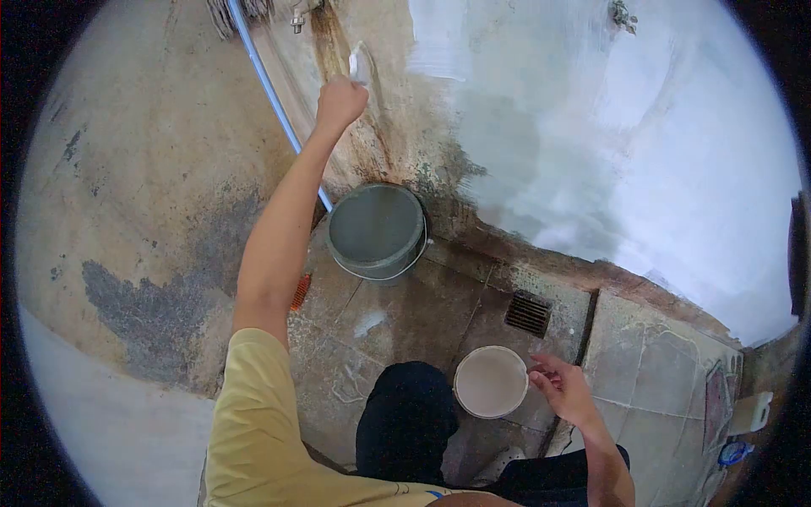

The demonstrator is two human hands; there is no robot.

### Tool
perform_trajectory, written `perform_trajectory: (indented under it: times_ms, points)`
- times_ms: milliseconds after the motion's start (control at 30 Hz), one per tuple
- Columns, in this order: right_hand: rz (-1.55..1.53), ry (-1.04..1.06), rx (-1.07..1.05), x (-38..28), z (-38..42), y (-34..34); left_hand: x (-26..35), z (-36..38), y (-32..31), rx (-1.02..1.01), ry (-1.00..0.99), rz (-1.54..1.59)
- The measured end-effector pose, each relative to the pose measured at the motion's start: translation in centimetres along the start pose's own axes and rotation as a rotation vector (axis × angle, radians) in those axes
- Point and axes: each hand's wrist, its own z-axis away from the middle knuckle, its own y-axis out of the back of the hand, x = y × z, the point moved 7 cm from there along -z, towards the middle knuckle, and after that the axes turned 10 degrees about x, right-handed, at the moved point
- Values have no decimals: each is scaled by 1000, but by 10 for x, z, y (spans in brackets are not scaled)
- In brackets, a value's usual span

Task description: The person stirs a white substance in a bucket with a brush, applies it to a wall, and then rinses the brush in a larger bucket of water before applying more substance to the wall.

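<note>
My left hand [340,103] is raised at the stained wall, its fingers closed round a small white piece [359,66] that sticks up past the knuckles. What kind of thing it is, I cannot tell. Low on the right, my right hand [561,387] grips the rim of a small round tub [491,382] with a pale, off-white inside. A larger dark bucket [377,228] with a wire handle stands on the floor against the wall, below my left hand, its top filled with grey.
A blue pole [269,84] of a mop leans left of my forearm. Above is a tap [298,19]. White paint covers the wall's right part [676,169]. A floor drain [528,313], an orange brush [301,291] and a white jug [752,413] are around the floor.
</note>
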Motion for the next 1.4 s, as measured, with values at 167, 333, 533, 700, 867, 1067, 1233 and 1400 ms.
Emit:
perform_trajectory:
  times_ms: [167,333,533,700,867,1067,1233,1400]
  points:
    - [86,43,-16,4,-9,-12,81,31,-24,-226,-17,85]
    - [47,11,-38,-5,-13,-17,172,77,-24,-262,-158,162]
    - [91,56,23,-11,-6,-1,141,48,-5,-266,-289,221]
    - [36,39,40,-7,0,8,7,3,-7,-57,-33,29]
    - [85,31,5,0,-6,-1,45,32,-14,-95,-9,-41]
    - [89,23,-45,-13,-10,-15,179,106,-31,-189,-143,199]
    - [72,21,-16,-25,-2,-5,162,94,-35,-300,-256,152]
    - [86,55,22,-31,4,11,11,45,-30,-158,-72,-27]
